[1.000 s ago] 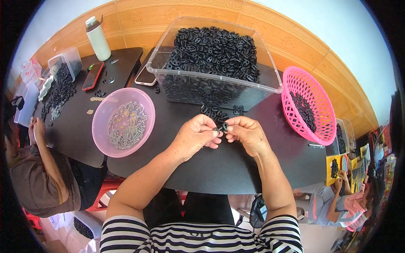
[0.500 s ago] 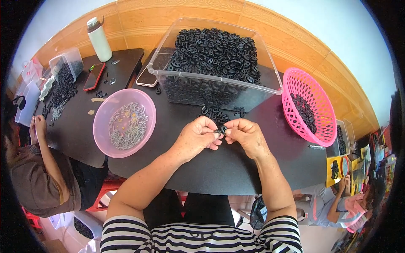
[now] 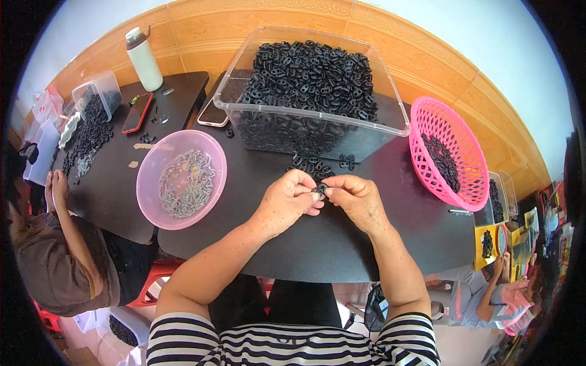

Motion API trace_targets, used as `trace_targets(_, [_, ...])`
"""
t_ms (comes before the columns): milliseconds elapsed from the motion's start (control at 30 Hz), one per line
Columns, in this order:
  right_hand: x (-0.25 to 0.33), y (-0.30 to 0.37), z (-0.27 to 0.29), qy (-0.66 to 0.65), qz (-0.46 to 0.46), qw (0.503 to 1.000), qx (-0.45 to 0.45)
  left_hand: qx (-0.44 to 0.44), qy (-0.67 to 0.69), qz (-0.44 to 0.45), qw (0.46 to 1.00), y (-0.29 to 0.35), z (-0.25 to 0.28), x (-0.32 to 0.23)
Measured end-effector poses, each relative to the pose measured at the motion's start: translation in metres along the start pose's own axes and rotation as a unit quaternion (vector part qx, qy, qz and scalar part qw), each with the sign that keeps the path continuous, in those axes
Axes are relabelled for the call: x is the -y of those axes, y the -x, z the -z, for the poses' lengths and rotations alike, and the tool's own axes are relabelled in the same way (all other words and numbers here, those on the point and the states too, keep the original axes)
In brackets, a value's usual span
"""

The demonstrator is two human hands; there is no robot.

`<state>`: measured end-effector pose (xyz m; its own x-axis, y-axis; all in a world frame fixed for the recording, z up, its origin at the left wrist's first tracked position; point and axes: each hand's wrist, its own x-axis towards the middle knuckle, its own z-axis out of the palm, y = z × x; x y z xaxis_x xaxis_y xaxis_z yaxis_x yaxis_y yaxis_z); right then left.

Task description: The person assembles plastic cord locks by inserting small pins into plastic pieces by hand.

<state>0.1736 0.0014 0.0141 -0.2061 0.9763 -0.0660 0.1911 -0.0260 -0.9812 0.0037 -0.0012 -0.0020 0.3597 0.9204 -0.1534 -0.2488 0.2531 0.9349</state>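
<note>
Between my two hands, above the dark table, is a small black plastic piece with two holes (image 3: 322,188). The fingertips of my left hand (image 3: 288,198) pinch it from one side. My right hand (image 3: 358,200) grips its other side between thumb and forefinger. Whether a smaller part sits at my left fingertips is too small to make out. Just beyond my fingers lies a loose pile of similar black pieces (image 3: 310,164). Behind that stands a large clear plastic bin (image 3: 366,135), heaped with the same pieces.
Left of my arms is a pink bowl (image 3: 144,194) of small metallic parts. A pink woven basket (image 3: 473,160) with black pieces stands at the right. Farther left are a red-edged phone (image 3: 137,113), a white bottle (image 3: 145,64) and a person's hands (image 3: 58,189). Other people sit at right.
Both hands stay nearly in place, and the black piece has turned slightly between my fingertips. The whole view has shifted a little.
</note>
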Motion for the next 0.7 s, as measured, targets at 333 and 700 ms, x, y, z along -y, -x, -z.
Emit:
trace_targets(333, [0.004, 0.002, -0.005, 0.191, 0.169, 0.967, -0.017, 0.005, 0.117, 0.012, 0.993, -0.004, 0.0, 0.007])
trace_targets(700, [-0.001, -0.001, -0.003, 0.291, 0.27, 0.918, -0.024, 0.026, 0.142, 0.054, 0.988, -0.002, -0.001, 0.001])
